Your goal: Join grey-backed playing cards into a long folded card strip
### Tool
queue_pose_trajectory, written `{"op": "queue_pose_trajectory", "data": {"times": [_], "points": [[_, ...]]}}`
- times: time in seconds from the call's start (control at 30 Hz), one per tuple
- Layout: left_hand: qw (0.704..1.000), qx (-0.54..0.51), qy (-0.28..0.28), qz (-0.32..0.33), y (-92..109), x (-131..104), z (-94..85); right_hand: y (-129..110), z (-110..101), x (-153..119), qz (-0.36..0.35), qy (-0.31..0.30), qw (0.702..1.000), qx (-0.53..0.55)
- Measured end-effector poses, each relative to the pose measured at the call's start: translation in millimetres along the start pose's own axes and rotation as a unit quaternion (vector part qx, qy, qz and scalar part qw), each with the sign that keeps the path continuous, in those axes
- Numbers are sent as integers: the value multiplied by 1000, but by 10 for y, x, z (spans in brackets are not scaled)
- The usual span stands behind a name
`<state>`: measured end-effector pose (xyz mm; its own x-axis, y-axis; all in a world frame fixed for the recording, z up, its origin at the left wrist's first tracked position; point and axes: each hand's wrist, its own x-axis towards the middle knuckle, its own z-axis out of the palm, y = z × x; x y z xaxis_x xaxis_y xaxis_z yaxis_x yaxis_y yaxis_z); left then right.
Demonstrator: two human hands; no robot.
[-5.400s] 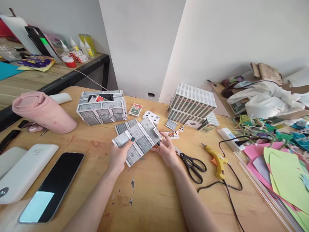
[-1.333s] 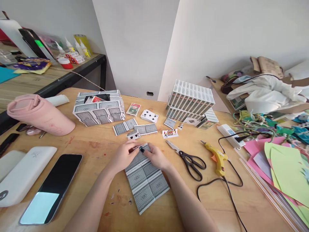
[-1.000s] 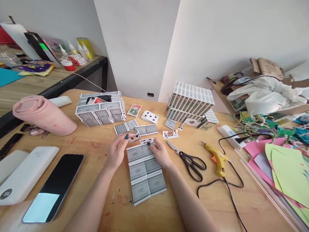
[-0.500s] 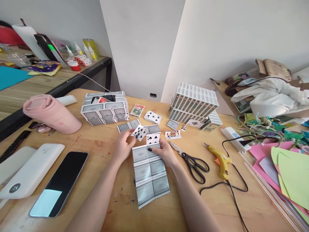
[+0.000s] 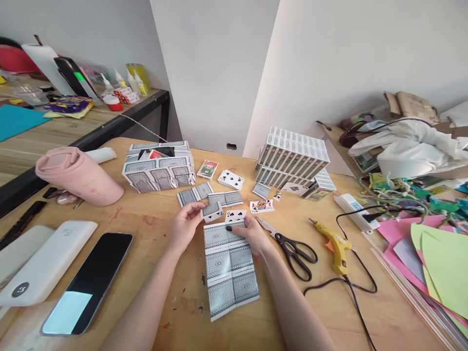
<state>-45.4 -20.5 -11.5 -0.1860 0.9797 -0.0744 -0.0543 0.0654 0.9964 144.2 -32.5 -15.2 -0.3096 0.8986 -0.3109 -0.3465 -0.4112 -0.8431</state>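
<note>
Left hand (image 5: pixel 185 228): thumb and fingers pinched together on a small card (image 5: pixel 211 210), grey patterned back mostly up, held just beyond the upper left corner of the panel. Right hand (image 5: pixel 255 236): clamped on the upper right corner of the panel (image 5: pixel 231 274), dark-nailed thumb on top, fingers behind the edge. Panel made of playing cards in rows, grey backs up, lying between the forearms over the wooden table (image 5: pixel 146 243); cannot tell whether its near end touches the wood. A six of spades (image 5: pixel 235 214), face up, shows beyond the panel's far edge. Further out, two joined card strips, one at left (image 5: pixel 195 194), one at right (image 5: pixel 231 198). Scissors (image 5: pixel 290 247) near the right wrist, blades toward the panel; yellow glue gun (image 5: pixel 336 248) to their right, cord trailing. Beyond the strips, a card-covered box (image 5: pixel 159 175) at left and stacked card packs (image 5: pixel 292 155) at right. Phone (image 5: pixel 91 278) left of the left forearm.
</note>
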Motion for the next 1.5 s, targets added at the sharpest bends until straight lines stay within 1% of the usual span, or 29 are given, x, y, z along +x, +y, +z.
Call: {"op": "queue_pose_trajectory", "data": {"times": [0.07,0.17,0.23,0.47,0.57,0.73,0.83,1.0,1.27,1.43,1.5], "points": [[999,-23,-7,-23,7,-2,-9,-6,16,4,-6,-9,1000,-2],[994,-73,-9,-76,17,-16,-23,-5,29,10,-17,-12,1000,-15],[992,-84,-10,-90,27,-29,-32,3,32,12,-20,-11,999,-30],[997,-30,-6,-77,79,-80,-37,34,23,9,-53,-7,996,-67],[997,-9,-7,-76,69,-95,-27,47,9,13,-63,1,995,-76],[997,-3,-5,-76,36,-90,-27,61,-6,24,-69,22,994,-86],[998,17,-17,-61,26,-81,-53,56,-2,23,-70,24,993,-91],[996,69,-45,-32,52,-76,-102,44,10,22,-78,7,992,-96],[989,130,-67,3,76,-63,-109,38,-1,28,-75,15,992,-101],[986,141,-93,-10,73,-47,-140,53,-17,31,-73,33,989,-124],[986,134,-102,-8,87,-59,-135,52,-12,33,-72,36,990,-116]]}}
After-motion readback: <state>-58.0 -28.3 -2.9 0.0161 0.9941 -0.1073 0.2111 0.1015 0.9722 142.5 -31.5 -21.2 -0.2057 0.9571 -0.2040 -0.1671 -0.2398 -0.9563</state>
